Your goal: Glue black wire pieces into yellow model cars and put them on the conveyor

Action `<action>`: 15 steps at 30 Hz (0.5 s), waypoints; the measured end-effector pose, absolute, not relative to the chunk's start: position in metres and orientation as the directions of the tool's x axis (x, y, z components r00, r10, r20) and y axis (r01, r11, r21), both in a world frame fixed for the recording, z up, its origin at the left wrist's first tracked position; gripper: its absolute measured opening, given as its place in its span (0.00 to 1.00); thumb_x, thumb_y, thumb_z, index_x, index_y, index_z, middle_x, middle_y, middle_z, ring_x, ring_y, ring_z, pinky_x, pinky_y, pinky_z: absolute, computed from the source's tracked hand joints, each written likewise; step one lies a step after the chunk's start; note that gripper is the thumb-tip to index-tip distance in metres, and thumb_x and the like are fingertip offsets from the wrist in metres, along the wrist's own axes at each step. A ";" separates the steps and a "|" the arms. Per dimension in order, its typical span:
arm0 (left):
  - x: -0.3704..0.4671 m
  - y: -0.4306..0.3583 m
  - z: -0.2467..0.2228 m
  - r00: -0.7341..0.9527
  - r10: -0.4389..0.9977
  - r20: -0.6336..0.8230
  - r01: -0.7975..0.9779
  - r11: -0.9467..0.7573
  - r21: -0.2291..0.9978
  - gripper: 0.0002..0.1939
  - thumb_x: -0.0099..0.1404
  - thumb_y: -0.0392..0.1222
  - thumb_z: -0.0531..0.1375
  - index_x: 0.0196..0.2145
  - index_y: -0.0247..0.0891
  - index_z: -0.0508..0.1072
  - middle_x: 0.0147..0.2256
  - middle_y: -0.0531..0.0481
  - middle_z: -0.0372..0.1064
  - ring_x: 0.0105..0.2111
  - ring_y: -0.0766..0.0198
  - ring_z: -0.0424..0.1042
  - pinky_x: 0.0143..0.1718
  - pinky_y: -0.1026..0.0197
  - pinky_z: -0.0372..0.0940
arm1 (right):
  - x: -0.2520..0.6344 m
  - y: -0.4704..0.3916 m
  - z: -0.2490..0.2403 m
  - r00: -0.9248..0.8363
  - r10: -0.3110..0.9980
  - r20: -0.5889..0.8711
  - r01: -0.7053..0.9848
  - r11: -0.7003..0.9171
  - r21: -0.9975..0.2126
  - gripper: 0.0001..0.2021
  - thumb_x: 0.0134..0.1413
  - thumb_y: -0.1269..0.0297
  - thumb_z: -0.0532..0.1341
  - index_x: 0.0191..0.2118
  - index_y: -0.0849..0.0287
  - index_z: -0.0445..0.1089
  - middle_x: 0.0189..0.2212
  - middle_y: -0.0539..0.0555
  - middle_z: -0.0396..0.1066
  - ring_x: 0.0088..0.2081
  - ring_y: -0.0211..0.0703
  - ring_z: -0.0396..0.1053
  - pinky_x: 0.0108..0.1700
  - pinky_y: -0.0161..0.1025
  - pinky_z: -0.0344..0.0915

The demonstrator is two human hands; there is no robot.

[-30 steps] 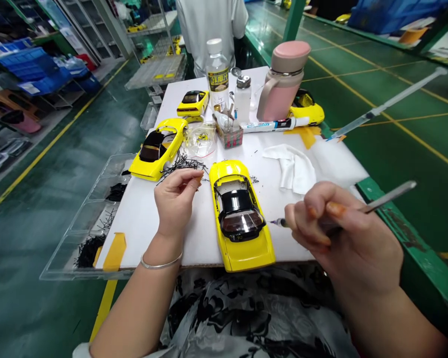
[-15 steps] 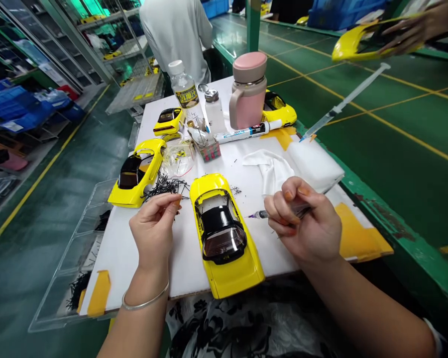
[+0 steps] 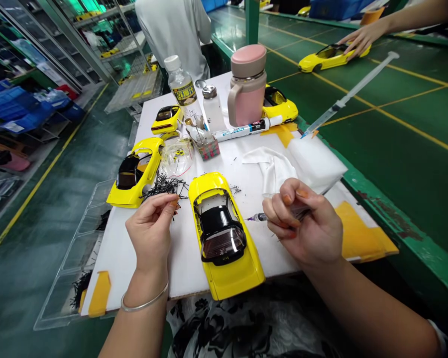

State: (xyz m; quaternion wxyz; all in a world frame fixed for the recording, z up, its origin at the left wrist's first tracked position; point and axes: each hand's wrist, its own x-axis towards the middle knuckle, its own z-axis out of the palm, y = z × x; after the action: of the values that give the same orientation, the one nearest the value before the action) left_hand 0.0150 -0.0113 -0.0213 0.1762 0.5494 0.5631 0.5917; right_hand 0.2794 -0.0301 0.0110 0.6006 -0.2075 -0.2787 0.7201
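A yellow toy car body (image 3: 241,273) with a black roof and dark window piece lies on the white board (image 3: 186,271) in front of me. To its left, my left hand (image 3: 149,231) is closed in a pinch beside a pile of thin black plastic strips (image 3: 164,185). What sits between those fingertips is too small to make out. On the other side, my right hand (image 3: 308,221) grips a syringe (image 3: 260,217), its purple tip pointing at the car's right side. The fingers hide most of the barrel.
Other yellow car bodies (image 3: 136,171) stand at the left and back. A pink mug (image 3: 246,92), a marker (image 3: 242,130), a bottle (image 3: 186,92) and a white foam block (image 3: 315,161) with a second syringe (image 3: 353,94) surround the board. A co-worker's hand (image 3: 358,40) is far right.
At the far right the co-worker's hand has lowered a yellow car body onto the green surface, where the hand still touches it. My hands and the car before me have hardly moved.
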 end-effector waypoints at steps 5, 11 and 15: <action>0.016 -0.012 -0.020 -0.363 0.824 0.434 0.386 -0.291 0.875 0.04 0.62 0.41 0.69 0.35 0.42 0.83 0.35 0.50 0.79 0.30 0.67 0.74 0.29 0.65 0.68 | 0.299 -0.020 0.016 -0.084 0.996 0.003 -0.780 -0.064 -0.622 0.10 0.53 0.63 0.63 0.26 0.53 0.60 0.16 0.42 0.36 0.22 0.36 0.35 0.15 0.25 0.35; 0.019 -0.013 -0.013 -0.427 0.819 0.385 0.218 -0.320 0.922 0.13 0.62 0.40 0.70 0.45 0.41 0.77 0.38 0.50 0.80 0.26 0.69 0.76 0.21 0.69 0.65 | 0.349 0.004 0.054 0.285 0.955 0.077 -0.628 0.247 -0.738 0.11 0.64 0.66 0.57 0.28 0.56 0.63 0.15 0.43 0.48 0.20 0.30 0.49 0.20 0.30 0.39; 0.016 -0.010 -0.006 -0.475 0.811 0.341 0.140 -0.313 0.939 0.18 0.60 0.39 0.70 0.48 0.41 0.75 0.38 0.51 0.80 0.28 0.69 0.78 0.28 0.69 0.72 | 0.357 0.025 0.066 0.325 0.936 0.136 -0.452 0.280 -0.847 0.11 0.66 0.65 0.55 0.30 0.58 0.66 0.17 0.42 0.56 0.21 0.25 0.56 0.22 0.33 0.43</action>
State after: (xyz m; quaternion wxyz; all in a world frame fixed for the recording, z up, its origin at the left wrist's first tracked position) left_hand 0.0165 -0.0100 -0.0065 0.2485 0.4480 0.5309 0.6751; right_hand 0.3573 0.0247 0.0658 0.7279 -0.3643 -0.3318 0.4767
